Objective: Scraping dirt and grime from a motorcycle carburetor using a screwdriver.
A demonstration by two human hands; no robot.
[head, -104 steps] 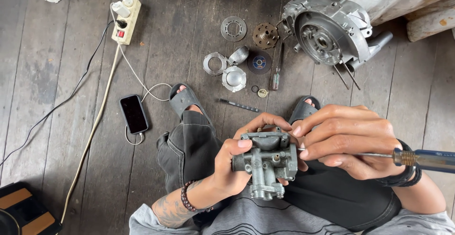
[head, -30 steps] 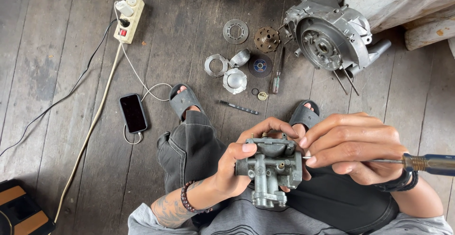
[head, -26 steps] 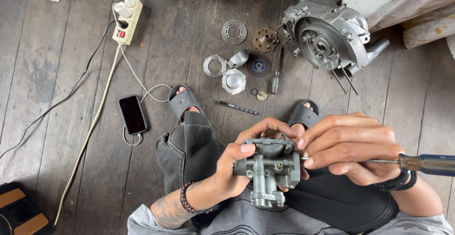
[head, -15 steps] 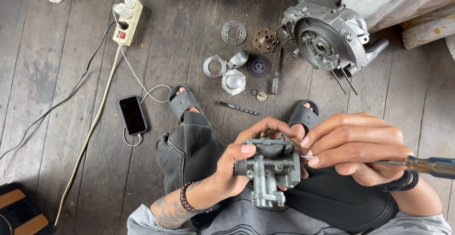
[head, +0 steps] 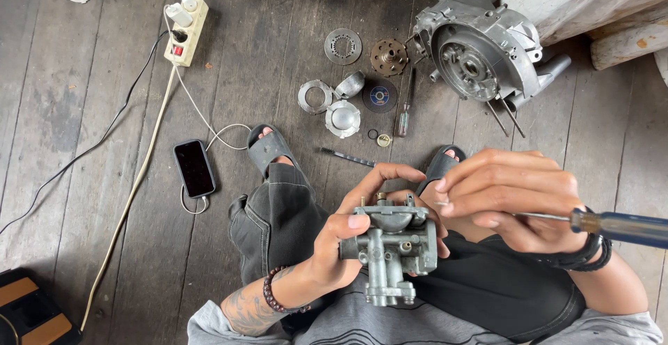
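Left hand (head: 348, 237) is closed around the grey carburetor (head: 391, 251), held above the lap. Right hand (head: 504, 195), just right of the carburetor, pinches a blue-handled screwdriver (head: 612, 225) shaft.

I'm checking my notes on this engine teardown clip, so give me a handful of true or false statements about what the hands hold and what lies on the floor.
1. The left hand holds a grey metal carburetor. True.
2. The right hand holds a hammer. False: it holds a screwdriver with a dark blue handle, its tip at the carburetor.
3. A phone lies on the wooden floor with its screen dark. True.
4. The engine casing rests in the person's lap. False: it lies on the floor beyond the feet.
5. The power strip has nothing plugged in. False: plugs sit in it.
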